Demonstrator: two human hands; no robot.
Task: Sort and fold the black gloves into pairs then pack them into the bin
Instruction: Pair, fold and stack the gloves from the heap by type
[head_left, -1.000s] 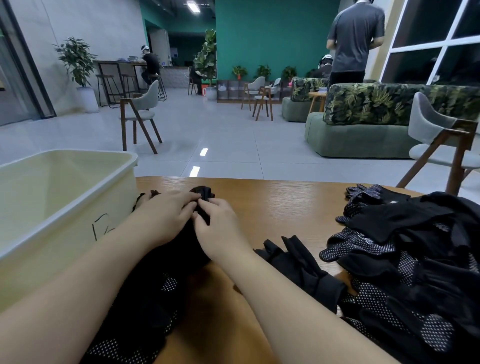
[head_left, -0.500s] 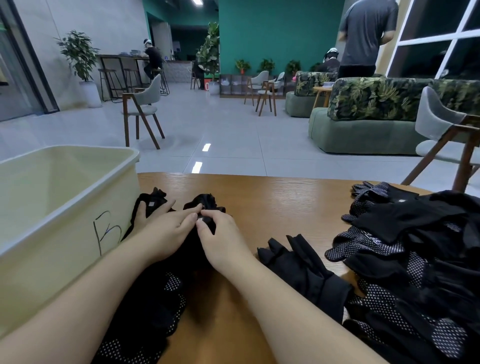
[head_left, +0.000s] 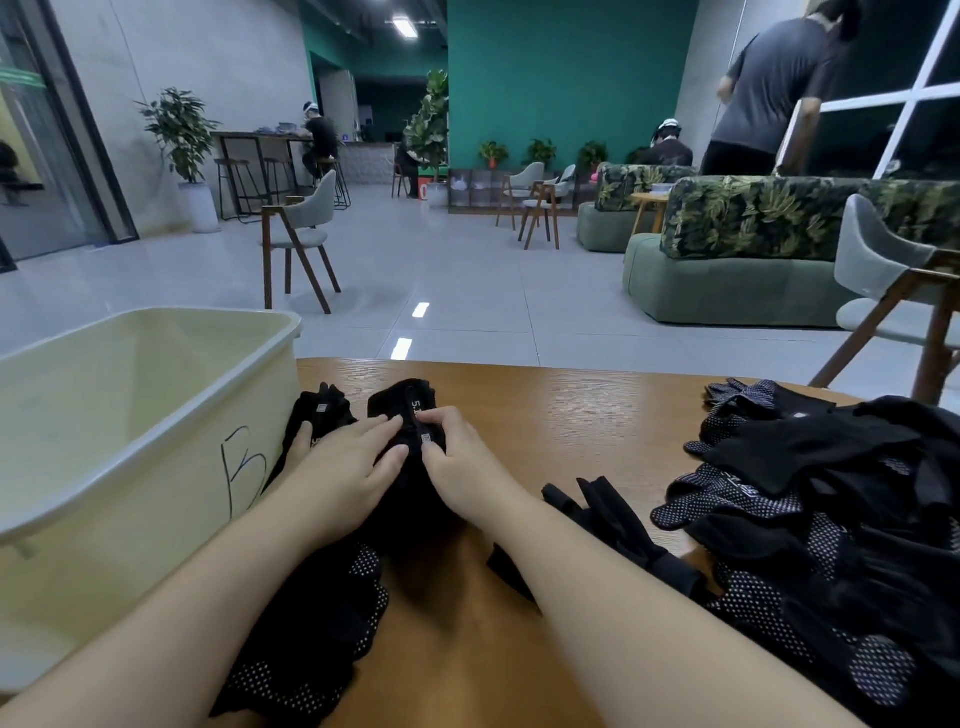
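Wood-grained and brown, the surface (head_left: 571, 415) stretches toward a tiled lounge floor with chairs and leaf-print sofas beyond. At the far left stands the cream bin (head_left: 156, 415), its near wall marked with a hand-drawn letter B, and no gloves can be seen inside it. Just beside the bin's right wall lies a black glove (head_left: 324, 410) with a small white tag, its lower part covered by the left hand (head_left: 343, 467). That hand lies palm down with its fingers fairly straight and spread, pressing on dark fabric. Touching it on the right is the folded glove bundle (head_left: 402, 402), which sits under and just beyond both sets of fingertips. The right hand (head_left: 462, 467) meets the left over this bundle, its fingers curled and pinching the cloth near a white label. Below the left forearm a dotted-palm glove (head_left: 311, 639) spreads toward the near edge. Right of the right forearm lies another loose black glove (head_left: 618, 525), fingers pointing away. At the far right rests the glove pile (head_left: 831, 519), black with white grip dots, well apart from both hands.
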